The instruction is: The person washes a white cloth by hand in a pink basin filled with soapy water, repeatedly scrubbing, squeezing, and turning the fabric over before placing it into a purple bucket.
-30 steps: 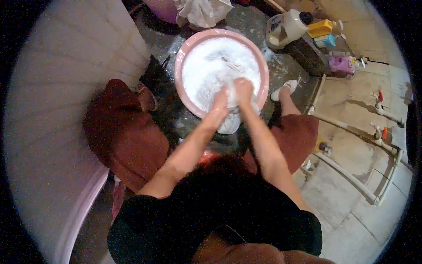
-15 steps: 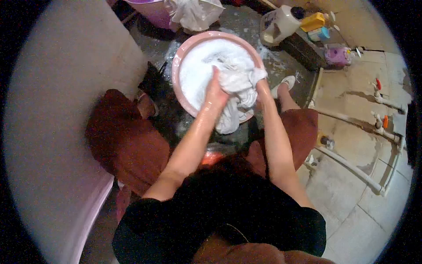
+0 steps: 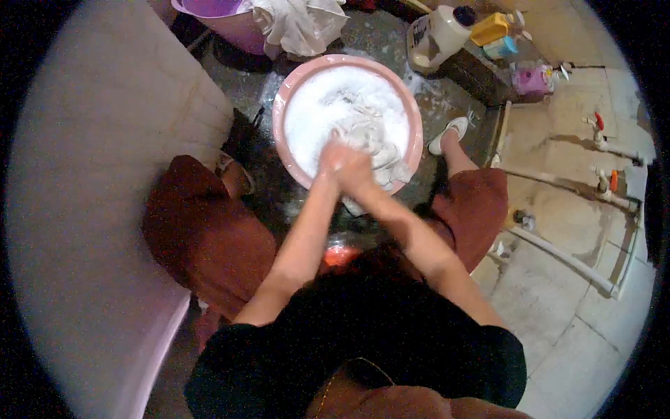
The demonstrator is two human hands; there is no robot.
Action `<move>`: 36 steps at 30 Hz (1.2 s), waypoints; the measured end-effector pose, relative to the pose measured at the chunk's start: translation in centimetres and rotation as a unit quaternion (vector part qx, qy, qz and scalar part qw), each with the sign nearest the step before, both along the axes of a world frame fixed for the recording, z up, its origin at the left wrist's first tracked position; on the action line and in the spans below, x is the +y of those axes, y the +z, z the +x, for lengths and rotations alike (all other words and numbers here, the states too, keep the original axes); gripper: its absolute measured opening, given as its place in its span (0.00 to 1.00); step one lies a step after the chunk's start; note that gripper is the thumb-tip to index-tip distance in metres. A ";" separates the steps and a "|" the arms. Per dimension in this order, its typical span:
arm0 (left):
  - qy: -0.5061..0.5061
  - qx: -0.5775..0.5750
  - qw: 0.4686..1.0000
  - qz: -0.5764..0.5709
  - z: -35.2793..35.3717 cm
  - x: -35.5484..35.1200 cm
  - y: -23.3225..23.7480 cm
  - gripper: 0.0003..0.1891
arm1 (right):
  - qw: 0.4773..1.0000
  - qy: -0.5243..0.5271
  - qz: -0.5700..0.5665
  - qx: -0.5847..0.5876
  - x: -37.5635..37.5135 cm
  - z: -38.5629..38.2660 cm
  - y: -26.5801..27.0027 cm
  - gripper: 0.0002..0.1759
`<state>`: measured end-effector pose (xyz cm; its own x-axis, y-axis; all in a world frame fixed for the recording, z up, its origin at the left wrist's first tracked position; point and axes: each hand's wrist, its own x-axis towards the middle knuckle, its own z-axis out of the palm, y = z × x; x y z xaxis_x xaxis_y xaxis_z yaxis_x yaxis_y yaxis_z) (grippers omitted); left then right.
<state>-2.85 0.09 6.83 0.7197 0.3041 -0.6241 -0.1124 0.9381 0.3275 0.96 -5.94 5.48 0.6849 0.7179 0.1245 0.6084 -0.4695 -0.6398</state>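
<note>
Now: white cloth (image 3: 371,133) gripped in a foamy pink basin (image 3: 280,115)

Left hand (image 3: 333,158) and right hand (image 3: 360,173) press together, both closed tight on the white cloth at the basin's near rim. Foam (image 3: 314,115) fills the basin; the cloth lies partly in it, partly over the rim. Beyond, a purple tub (image 3: 209,10) holds pale laundry (image 3: 296,24), with a white jug (image 3: 436,35) nearby.

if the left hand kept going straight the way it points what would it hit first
Probably the white cloth bunched just ahead of the left hand, which it seems to grip; beyond that, suds in the pink basin. Depth is unclear.
</note>
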 end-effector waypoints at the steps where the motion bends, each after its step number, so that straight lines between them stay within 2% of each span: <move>1: -0.004 0.023 1.000 0.003 -0.6 -0.1 0.6 0.17 | 0.999 -0.011 0.030 -0.030 0.3 -0.4 -1.4 0.13; 3: 0.013 0.037 0.999 -0.010 -0.6 -0.3 2.0 0.17 | 0.983 -0.126 -0.096 0.087 0.3 3.8 -3.0 0.13; 4: -0.005 0.040 0.999 -0.007 -0.9 -0.5 1.7 0.17 | 0.981 -0.143 -0.093 0.092 0.3 2.7 -1.1 0.13; 6: -0.035 0.136 0.990 0.024 -0.3 -0.3 0.9 0.20 | 0.980 -0.181 -0.030 0.078 0.8 1.1 2.5 0.18; 7: -0.039 0.131 0.990 0.023 -0.1 -0.3 -0.2 0.20 | 0.979 -0.186 -0.031 0.073 0.3 0.0 2.8 0.18; 10: -0.075 0.012 0.997 -0.024 -2.3 1.0 -4.3 0.24 | 0.998 -0.061 0.021 0.022 -0.4 -5.5 2.2 0.23; 11: -0.076 0.020 0.997 -0.021 -2.4 0.3 -5.2 0.24 | 0.997 -0.063 0.024 0.029 -0.8 -4.0 1.9 0.23; 13: -0.031 0.041 0.999 0.003 -0.8 -1.7 -2.1 0.19 | 0.960 -0.193 -0.075 0.191 -0.5 3.0 3.1 0.22; 14: -0.013 0.052 0.998 0.014 -0.4 -2.4 -1.4 0.17 | 0.960 -0.225 -0.036 0.165 -0.8 3.7 1.2 0.22; 15: 0.004 0.064 0.998 0.011 0.1 -2.6 -1.7 0.19 | 0.969 -0.213 -0.026 0.118 -0.6 2.5 1.1 0.23; 16: -0.004 0.054 0.998 0.010 0.6 -2.6 -3.6 0.19 | 0.976 -0.209 -0.015 0.061 -0.5 1.2 1.9 0.23; 17: -0.055 0.052 0.993 0.088 -0.1 -1.9 -7.2 0.21 | 0.986 -0.155 -0.033 -0.057 0.1 -1.6 2.8 0.26; 18: -0.103 0.053 0.979 0.166 -1.3 -0.6 -9.4 0.22 | 0.986 -0.155 -0.034 -0.057 -0.2 -3.8 3.7 0.26; 19: -0.213 -0.041 0.940 0.264 -2.8 1.7 1.8 0.25 | 0.997 -0.065 0.022 0.022 -0.6 -5.1 4.9 0.21; 20: -0.086 -0.104 0.984 -0.121 -2.4 1.5 0.8 0.28 | 0.991 0.027 0.076 0.105 -0.8 -6.0 5.4 0.16; 21: -0.054 -0.095 0.984 -0.144 -1.3 0.3 -6.6 0.28 | 0.991 0.028 0.077 0.106 -1.0 -4.0 2.7 0.16; 22: -0.021 -0.079 0.984 -0.160 -1.4 -0.3 -13.1 0.27 | 0.991 -0.096 0.011 0.093 -0.6 -0.7 -2.5 0.18; 23: -0.023 -0.079 0.985 -0.154 -0.5 -0.7 -9.8 0.27 | 0.971 -0.220 -0.059 0.071 -0.6 3.2 -5.7 0.20; 24: -0.055 -0.037 0.996 -0.064 0.3 -1.4 -2.9 0.26 | 0.943 -0.222 -0.045 0.245 -1.3 6.5 -4.3 0.19; 25: -0.098 0.014 0.995 0.027 -0.5 -1.7 0.9 0.24 | 0.879 -0.226 -0.028 0.420 -2.6 7.5 -3.1 0.19; 26: -0.104 0.007 0.994 0.030 0.1 -0.5 0.9 0.24 | 0.810 -0.178 0.021 0.559 -3.7 8.7 -3.1 0.17; 27: -0.276 -0.020 0.946 0.171 0.3 1.7 0.6 0.25 | 0.805 -0.206 0.002 0.556 -3.8 8.8 2.1 0.21; 28: -0.428 -0.041 0.850 0.304 -0.1 3.6 0.4 0.28 | 0.805 -0.206 0.003 0.556 -4.1 8.5 2.2 0.21; 29: -0.477 0.108 0.726 0.483 -0.2 4.5 3.7 0.29 | 0.789 -0.184 0.058 0.584 -4.5 8.6 2.2 0.21; 30: -0.470 0.113 0.727 0.488 -0.8 4.8 5.1 0.29 | 0.768 -0.153 0.112 0.611 -3.8 8.8 2.0 0.22; 31: -0.359 0.146 0.583 0.714 -1.4 3.7 6.1 0.31 | 0.759 -0.144 0.110 0.625 -3.8 8.9 1.8 0.24; 32: -0.217 0.169 0.388 0.880 -1.3 3.1 7.0 0.33 | 0.759 -0.140 0.111 0.626 -3.4 8.9 1.4 0.24; 33: -0.108 0.063 0.452 0.883 -0.7 2.4 9.0 0.29 | 0.767 -0.153 0.111 0.613 -2.8 7.9 0.8 0.26; 34: -0.110 0.064 0.451 0.884 -0.3 2.6 8.5 0.29 | 0.780 -0.164 0.108 0.595 -2.2 7.6 0.7 0.29; 35: -0.182 0.012 0.576 0.796 -0.2 2.7 7.5 0.29 | 0.777 -0.220 0.061 0.587 -1.2 5.3 7.3 0.31; 36: -0.249 -0.043 0.684 0.684 -0.3 2.6 6.8 0.29 | 0.773 -0.226 0.064 0.589 -1.6 5.1 6.6 0.31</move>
